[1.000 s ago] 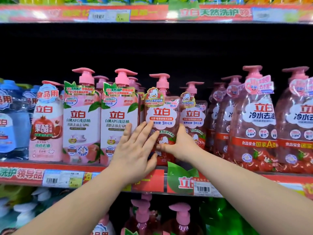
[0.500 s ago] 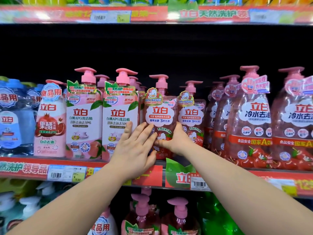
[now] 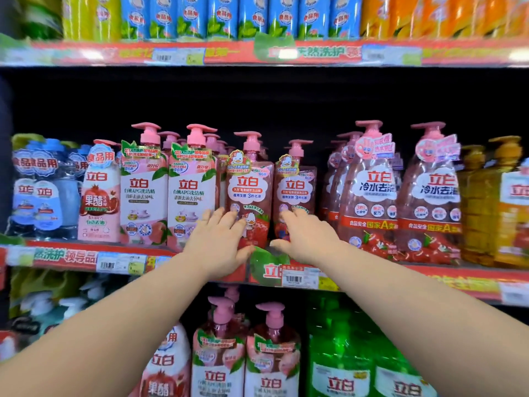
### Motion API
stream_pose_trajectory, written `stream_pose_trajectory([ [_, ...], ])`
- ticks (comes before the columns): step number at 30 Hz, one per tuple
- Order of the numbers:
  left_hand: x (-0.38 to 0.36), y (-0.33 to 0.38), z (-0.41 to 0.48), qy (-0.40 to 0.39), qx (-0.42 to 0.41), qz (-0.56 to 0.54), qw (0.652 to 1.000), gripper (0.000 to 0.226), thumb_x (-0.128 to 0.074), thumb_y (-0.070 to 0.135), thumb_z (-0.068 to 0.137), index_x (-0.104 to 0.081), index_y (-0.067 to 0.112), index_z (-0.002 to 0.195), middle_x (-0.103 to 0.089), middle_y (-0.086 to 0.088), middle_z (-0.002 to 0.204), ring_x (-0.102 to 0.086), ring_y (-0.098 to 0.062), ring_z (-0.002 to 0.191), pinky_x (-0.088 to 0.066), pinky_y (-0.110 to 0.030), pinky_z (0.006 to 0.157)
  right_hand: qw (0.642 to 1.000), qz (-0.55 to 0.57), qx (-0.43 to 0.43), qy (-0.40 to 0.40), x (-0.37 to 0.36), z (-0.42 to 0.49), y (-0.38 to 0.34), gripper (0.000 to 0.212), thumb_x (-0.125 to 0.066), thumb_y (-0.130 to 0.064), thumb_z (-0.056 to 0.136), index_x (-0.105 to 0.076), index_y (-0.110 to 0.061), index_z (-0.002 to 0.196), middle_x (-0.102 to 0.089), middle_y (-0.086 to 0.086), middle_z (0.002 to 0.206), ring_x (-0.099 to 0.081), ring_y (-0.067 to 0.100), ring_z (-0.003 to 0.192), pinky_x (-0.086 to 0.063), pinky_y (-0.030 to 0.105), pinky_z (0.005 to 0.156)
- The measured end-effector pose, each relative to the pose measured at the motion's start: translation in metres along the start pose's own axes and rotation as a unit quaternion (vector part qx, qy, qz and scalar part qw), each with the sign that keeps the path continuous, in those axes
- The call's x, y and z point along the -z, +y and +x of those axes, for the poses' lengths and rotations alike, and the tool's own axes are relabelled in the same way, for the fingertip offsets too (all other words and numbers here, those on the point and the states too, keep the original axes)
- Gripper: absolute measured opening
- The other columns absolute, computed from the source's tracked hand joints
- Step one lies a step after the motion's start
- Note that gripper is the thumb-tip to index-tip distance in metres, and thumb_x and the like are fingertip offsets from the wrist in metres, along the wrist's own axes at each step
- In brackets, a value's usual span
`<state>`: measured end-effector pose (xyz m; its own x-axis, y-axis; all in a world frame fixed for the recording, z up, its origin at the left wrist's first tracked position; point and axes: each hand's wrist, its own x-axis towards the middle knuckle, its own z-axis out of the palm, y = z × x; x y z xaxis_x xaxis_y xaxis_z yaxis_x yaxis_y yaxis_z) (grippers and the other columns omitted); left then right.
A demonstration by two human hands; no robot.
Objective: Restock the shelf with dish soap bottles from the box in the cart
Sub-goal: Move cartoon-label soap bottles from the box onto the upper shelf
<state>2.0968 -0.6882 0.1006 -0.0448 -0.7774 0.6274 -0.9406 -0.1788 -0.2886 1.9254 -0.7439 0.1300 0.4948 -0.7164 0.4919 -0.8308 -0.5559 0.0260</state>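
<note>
Two red strawberry dish soap bottles with pink pumps stand side by side on the middle shelf (image 3: 71, 256): the left one (image 3: 248, 187) and the right one (image 3: 296, 190). My left hand (image 3: 219, 242) lies flat with fingers spread against the lower left of the left bottle. My right hand (image 3: 306, 236) is spread open, fingertips on the lower front of the right bottle. Neither hand grips anything. The cart and box are out of view.
White peach-label bottles (image 3: 143, 190) stand left of the red ones, larger red bottles (image 3: 372, 196) to their right, yellow bottles (image 3: 501, 207) at far right. Blue bottles (image 3: 40, 190) fill the left end. Shelves above and below hold more soap.
My right hand has let go of the left strawberry bottle and moved right onto the neighbouring one. The view has shifted, showing the upper shelf.
</note>
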Motion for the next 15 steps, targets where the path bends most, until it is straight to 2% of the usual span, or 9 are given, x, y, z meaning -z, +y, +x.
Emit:
stream_pose_trajectory([
  [2,0.010,0.013,-0.012,0.021,-0.004,-0.014,1.000,0.094,-0.010,0.068,0.072,-0.048,0.010,0.136,-0.050,-0.015,0.138,-0.043,-0.033,0.129,-0.026,-0.049,0.110,0.999,-0.042,0.019,-0.006,0.001,-0.016,0.008,0.067,-0.050,-0.059,0.087,-0.038,-0.017,0.138,-0.042,0.008,0.140,-0.044,0.031,0.127,-0.038,0.047,0.100],
  [3,0.015,0.019,-0.018,0.013,-0.003,-0.008,1.000,0.096,-0.007,0.068,0.070,-0.046,0.012,0.137,-0.050,-0.012,0.138,-0.043,-0.031,0.129,-0.026,-0.048,0.110,0.998,-0.054,0.026,-0.008,0.000,-0.023,0.012,0.068,-0.048,-0.062,0.087,-0.038,-0.017,0.138,-0.041,0.008,0.140,-0.044,0.031,0.127,-0.037,0.047,0.101],
  [5,0.020,0.032,-0.032,-0.033,0.015,-0.002,0.999,0.084,-0.016,0.069,0.079,-0.035,0.017,0.142,-0.042,-0.006,0.143,-0.037,-0.026,0.133,-0.022,-0.045,0.112,0.997,-0.070,0.044,-0.011,-0.002,-0.040,0.018,0.067,-0.045,-0.064,0.087,-0.040,-0.018,0.135,-0.043,0.007,0.138,-0.045,0.030,0.126,-0.037,0.047,0.101],
  [8,0.031,0.048,-0.052,-0.082,0.022,-0.009,0.996,0.069,-0.037,0.061,0.089,-0.030,0.017,0.143,-0.040,-0.005,0.143,-0.037,-0.027,0.131,-0.029,-0.042,0.109,0.996,-0.067,0.053,-0.020,-0.003,-0.067,0.025,0.065,-0.047,-0.061,0.087,-0.040,-0.019,0.137,-0.044,0.006,0.137,-0.044,0.030,0.128,-0.035,0.047,0.103],
  [11,0.043,0.062,-0.072,-0.119,0.018,-0.007,0.993,0.069,-0.039,0.060,0.090,-0.030,0.016,0.142,-0.039,-0.008,0.143,-0.039,-0.029,0.130,-0.035,-0.042,0.105,0.994,-0.080,0.048,-0.049,0.001,-0.098,0.030,0.068,-0.049,-0.059,0.087,-0.036,-0.020,0.141,-0.042,0.006,0.142,-0.040,0.029,0.132,-0.032,0.047,0.106],
  [15,0.059,0.080,-0.095,-0.139,0.009,-0.011,0.990,0.070,-0.038,0.060,0.090,-0.028,0.017,0.144,-0.037,-0.009,0.145,-0.037,-0.030,0.132,-0.033,-0.043,0.105,0.992,-0.094,0.031,-0.073,0.012,-0.138,0.038,0.068,-0.051,-0.057,0.087,-0.035,-0.019,0.142,-0.041,0.009,0.144,-0.038,0.031,0.134,-0.032,0.049,0.109],
])
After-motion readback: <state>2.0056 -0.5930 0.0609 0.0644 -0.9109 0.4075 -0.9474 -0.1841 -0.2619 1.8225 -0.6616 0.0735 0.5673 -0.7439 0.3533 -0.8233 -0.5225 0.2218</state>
